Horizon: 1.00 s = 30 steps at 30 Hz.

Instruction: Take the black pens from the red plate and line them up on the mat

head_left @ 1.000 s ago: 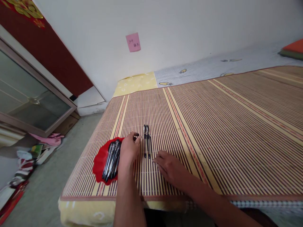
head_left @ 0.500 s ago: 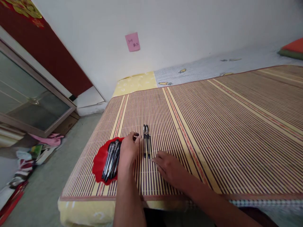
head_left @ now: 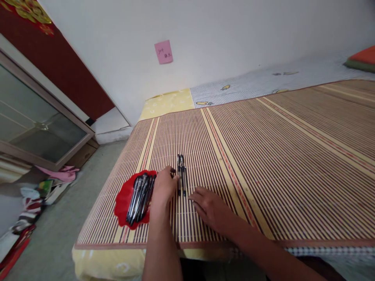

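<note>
Two black pens point(head_left: 182, 175) with clear barrels lie side by side on the striped mat point(head_left: 205, 156), caps pointing away from me. My left hand point(head_left: 165, 185) is just left of them, with its thumb at the left pen. Its fingers are curled, and a small dark end shows between thumb and fingers; the rest is hidden. Close to the right pen's near end, my right hand point(head_left: 205, 203) rests on the mat, fingers loosely stretched and holding nothing. A red scalloped dish point(head_left: 122, 201) with several similar pens point(head_left: 139, 199) sits left of my left forearm.
The mat covers a bed with yellow and checked bedding point(head_left: 168, 103), which meets a white wall point(head_left: 234, 43) bearing a pink note point(head_left: 163, 52). To the left are the floor point(head_left: 99, 175), a glass-panelled door point(head_left: 41, 121) and piled items point(head_left: 29, 203). A folded orange-green cloth point(head_left: 361, 60) lies far right.
My left hand has shifted slightly right, away from the dish and up to the left pen, uncovering more of the dish. My right hand and the two pens are nearly unmoved.
</note>
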### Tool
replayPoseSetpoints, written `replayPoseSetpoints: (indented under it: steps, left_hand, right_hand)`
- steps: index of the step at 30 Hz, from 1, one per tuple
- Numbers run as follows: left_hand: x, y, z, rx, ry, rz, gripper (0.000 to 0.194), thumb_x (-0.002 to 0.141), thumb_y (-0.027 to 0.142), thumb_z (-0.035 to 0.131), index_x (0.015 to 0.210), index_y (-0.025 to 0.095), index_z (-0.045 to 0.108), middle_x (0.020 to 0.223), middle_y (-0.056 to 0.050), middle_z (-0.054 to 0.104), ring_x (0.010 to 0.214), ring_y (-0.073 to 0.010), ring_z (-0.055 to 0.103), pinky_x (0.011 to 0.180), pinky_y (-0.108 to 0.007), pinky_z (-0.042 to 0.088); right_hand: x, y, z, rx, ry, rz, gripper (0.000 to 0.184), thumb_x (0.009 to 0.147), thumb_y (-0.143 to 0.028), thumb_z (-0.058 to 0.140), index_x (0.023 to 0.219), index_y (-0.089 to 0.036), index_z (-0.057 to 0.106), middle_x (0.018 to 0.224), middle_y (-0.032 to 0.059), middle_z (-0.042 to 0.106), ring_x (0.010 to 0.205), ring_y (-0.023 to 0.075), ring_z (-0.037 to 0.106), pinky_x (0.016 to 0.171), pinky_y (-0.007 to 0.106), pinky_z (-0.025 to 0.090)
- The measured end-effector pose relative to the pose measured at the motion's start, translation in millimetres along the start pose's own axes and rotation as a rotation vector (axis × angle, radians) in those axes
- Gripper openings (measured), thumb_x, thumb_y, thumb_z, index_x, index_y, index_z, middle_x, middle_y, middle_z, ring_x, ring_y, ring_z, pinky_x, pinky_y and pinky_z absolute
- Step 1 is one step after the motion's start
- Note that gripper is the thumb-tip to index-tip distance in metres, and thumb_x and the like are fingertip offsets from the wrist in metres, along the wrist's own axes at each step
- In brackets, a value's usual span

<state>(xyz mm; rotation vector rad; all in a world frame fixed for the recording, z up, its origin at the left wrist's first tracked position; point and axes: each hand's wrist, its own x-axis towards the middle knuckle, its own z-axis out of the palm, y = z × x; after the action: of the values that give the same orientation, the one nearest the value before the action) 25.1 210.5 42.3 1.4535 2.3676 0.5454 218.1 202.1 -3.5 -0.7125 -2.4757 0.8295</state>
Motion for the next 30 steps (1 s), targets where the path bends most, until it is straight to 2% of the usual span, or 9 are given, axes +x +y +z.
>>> replayPoseSetpoints:
  steps: [12, 24, 27, 30]
  left_hand:
    - [-1.6, 3.2, 4.2, 0.072, -0.087, -0.005, 0.012, 0.082, 0.013, 0.069, 0.093, 0.016, 0.066, 0.097, -0.013, 0.074, 0.092, -0.0257, 0.068, 0.077, -0.032, 0.046]
    - [-3.9, 4.0, 2.6, 0.043, -0.1, 0.016, 0.013, 0.083, 0.012, 0.067, 0.095, 0.016, 0.065, 0.099, -0.013, 0.073, 0.093, -0.0242, 0.068, 0.079, -0.031, 0.047]
    - [-5.1, 5.5, -3.0, 0.024, -0.073, 0.013, 0.013, 0.084, 0.012, 0.065, 0.096, 0.016, 0.066, 0.1, -0.013, 0.074, 0.095, -0.0253, 0.067, 0.08, -0.033, 0.047]
    - [-5.7, 3.4, -12.2, -0.008, 0.001, -0.007, 0.012, 0.087, 0.014, 0.062, 0.098, 0.016, 0.066, 0.099, -0.013, 0.074, 0.095, -0.0254, 0.067, 0.081, -0.034, 0.047]
  right_hand:
    - [-0.9, 0.4, 0.2, -0.012, 0.005, -0.004, 0.018, 0.098, -0.013, 0.046, 0.099, -0.016, 0.063, 0.097, 0.0078, 0.06, 0.091, 0.0208, 0.057, 0.082, 0.035, 0.047]
    - [-1.4, -0.2, -0.9, 0.026, -0.004, -0.004, 0.02, 0.099, -0.013, 0.044, 0.1, -0.016, 0.064, 0.098, 0.0085, 0.06, 0.091, 0.0211, 0.058, 0.084, 0.036, 0.049]
    - [-2.8, 2.9, -2.5, 0.069, 0.036, 0.008, 0.02, 0.098, -0.014, 0.044, 0.102, -0.016, 0.064, 0.1, 0.0085, 0.061, 0.091, 0.0207, 0.06, 0.083, 0.036, 0.049]
    - [-3.9, 8.2, -9.1, 0.147, 0.15, 0.029, 0.022, 0.099, -0.015, 0.043, 0.107, -0.017, 0.063, 0.1, 0.0081, 0.061, 0.091, 0.0199, 0.061, 0.081, 0.034, 0.049]
